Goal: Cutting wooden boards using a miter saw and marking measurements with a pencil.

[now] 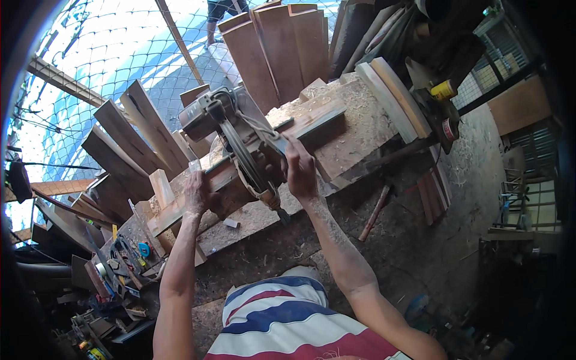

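Circular saw (231,135) sits across timber beam (223,177)

Beyond the striped shirt (282,312), the left hand (197,191) lies on the beam; whether its fingers clamp it, I cannot tell. The right hand (300,168) is wrapped around the saw's handle. The saw stands between both hands, over the sawdust-strewn workbench (369,129). Farther back, brown planks (279,54) lean upright near wire netting (78,69).

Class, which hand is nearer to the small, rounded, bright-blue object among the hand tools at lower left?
Left: the left hand is ahead and right of the blue object; the right hand is farther right, at the grey power tool.
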Motion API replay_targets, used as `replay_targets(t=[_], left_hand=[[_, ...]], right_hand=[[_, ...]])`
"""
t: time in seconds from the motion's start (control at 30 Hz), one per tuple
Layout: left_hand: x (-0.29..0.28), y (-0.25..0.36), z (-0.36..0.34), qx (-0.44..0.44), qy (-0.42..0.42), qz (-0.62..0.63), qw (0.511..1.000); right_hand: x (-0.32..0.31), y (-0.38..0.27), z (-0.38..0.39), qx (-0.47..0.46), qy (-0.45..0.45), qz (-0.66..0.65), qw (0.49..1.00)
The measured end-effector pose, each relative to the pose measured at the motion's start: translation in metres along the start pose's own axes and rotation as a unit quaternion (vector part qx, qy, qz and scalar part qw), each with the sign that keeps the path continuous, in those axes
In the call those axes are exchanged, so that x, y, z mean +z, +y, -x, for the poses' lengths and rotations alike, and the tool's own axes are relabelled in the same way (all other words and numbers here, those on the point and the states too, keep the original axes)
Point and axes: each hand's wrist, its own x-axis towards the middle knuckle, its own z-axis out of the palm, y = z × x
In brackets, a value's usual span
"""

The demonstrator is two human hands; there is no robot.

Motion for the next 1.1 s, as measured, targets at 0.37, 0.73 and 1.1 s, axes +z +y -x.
replay_targets(t=[0.37, 0.73, 1.1], left_hand=[[-0.010, 0.017, 0.000, -0.009, 0.025, -0.022, 0.999], [-0.006, 0.016, -0.001, -0.036, 0.020, 0.009, 0.999], [-0.010, 0.021, -0.002, -0.057, 0.000, 0.019, 0.998]], right_hand=[[0.048, -0.157, -0.155, 0.029, -0.130, 0.233, 0.963], [-0.093, 0.147, -0.182, -0.143, -0.089, 0.681, 0.713], [-0.188, 0.150, -0.102, -0.143, -0.288, 0.582, 0.747]])
